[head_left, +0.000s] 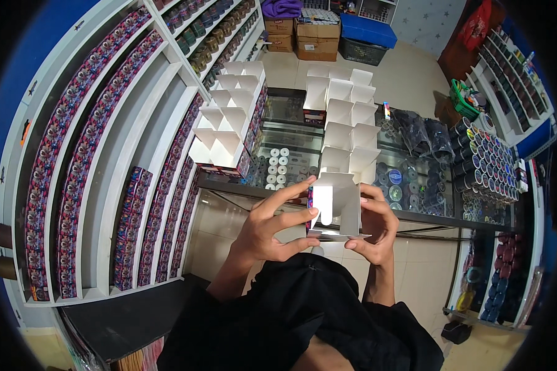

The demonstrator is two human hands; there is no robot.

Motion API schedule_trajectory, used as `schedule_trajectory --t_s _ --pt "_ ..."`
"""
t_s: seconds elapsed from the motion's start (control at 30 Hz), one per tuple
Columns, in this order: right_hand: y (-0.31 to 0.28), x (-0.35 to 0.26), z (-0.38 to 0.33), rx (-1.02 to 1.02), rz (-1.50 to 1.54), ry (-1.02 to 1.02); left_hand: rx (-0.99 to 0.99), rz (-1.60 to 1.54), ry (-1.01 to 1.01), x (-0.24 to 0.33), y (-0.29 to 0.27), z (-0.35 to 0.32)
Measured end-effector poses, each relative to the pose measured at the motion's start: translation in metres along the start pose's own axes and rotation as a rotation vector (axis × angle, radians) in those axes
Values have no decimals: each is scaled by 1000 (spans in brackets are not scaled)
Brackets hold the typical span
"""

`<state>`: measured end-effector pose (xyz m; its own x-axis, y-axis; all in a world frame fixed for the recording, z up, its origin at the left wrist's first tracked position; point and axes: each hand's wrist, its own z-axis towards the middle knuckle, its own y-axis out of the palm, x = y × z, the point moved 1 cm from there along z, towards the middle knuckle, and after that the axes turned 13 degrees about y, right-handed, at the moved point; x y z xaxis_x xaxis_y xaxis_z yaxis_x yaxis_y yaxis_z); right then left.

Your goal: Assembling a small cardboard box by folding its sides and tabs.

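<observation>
white shelving curves up the left, packed with patterned boxes. farther off, a glass counter carries two rows of open white cartons (flaps up). near the middle, the left hand and right hand pinch one small open carton between closed fingers, just below the counter's edge.

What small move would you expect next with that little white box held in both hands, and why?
Probably setting the small white box at the near end of the right row of open boxes on the glass counter. Both the left hand and right hand grip it, its flaps look folded open, and that row ends just beyond it.
</observation>
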<state>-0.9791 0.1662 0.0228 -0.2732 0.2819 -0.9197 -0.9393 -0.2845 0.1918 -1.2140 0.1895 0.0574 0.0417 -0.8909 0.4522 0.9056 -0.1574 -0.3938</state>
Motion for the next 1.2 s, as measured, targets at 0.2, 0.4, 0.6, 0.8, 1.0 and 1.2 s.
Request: schedule_trajectory --t_s 0.2,0.4,0.6,0.8,1.0,1.2 --pt "1 2 0 12 12 -3 50 -32 -14 -1 6 -2" --pt "2 2 0 -1 -14 -5 24 -14 -27 0 1 -5" --pt "7 -4 0 58 -122 -25 53 -104 -44 -2 0 -2" --pt "9 -26 9 -7 -467 -118 61 -156 -57 0 -2 -3" --pt "4 -27 8 -54 -569 -68 -23 -113 -62 3 -7 -1" --pt "7 -28 9 -52 -549 -72 -26 -109 -127 9 -9 1"
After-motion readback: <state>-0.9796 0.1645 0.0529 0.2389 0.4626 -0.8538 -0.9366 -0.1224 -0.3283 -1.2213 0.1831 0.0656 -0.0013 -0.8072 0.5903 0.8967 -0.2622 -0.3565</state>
